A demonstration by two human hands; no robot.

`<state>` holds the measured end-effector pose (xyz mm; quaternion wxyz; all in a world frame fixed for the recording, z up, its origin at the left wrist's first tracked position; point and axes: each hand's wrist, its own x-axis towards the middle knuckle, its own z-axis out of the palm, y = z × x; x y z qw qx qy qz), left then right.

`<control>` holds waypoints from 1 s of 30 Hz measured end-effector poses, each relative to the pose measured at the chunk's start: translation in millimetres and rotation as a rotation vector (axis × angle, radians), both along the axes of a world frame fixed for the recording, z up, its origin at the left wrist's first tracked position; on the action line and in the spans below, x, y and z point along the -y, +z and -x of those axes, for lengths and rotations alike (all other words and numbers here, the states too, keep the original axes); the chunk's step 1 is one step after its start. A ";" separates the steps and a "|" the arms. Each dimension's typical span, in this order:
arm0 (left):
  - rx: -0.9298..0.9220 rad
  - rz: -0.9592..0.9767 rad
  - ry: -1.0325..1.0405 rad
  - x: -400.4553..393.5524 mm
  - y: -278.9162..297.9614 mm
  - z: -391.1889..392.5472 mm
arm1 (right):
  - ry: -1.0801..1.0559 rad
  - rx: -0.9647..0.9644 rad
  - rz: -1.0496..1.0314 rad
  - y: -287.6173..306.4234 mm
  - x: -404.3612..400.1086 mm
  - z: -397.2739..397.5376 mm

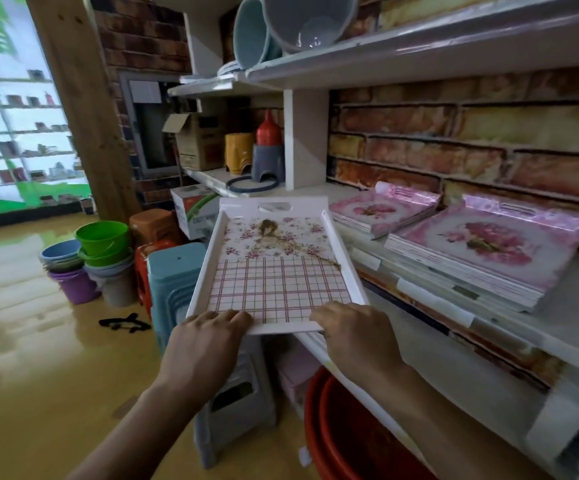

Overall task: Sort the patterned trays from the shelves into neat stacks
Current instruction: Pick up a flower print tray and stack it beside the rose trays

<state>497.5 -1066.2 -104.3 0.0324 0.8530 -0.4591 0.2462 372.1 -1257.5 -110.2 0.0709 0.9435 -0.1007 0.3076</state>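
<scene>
A white rectangular tray with a plaid and flower print sits in the centre of the frame, held level over the front edge of the white shelf. The left hand grips its near left corner, fingers curled over the rim; the right hand grips the near right corner the same way. The tray's far end, with its oval handle slot, points toward the top of the frame.

On the shelf at the right lie two stacks of pink rose trays: the nearer stack at centre right, the farther stack just beyond it toward the brick-pattern wall. Bare shelf surface lies in front of the nearer stack, toward the lower right.

Below the tray, left of the shelf edge, stand stacked plastic stools and a red basin. Stacked buckets stand on the yellow floor at centre left, with open floor at the lower left.
</scene>
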 end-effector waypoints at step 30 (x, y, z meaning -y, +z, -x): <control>0.111 0.103 -0.915 349.4 33.9 -132.9 | -0.932 -0.082 0.054 34.1 178.8 -26.2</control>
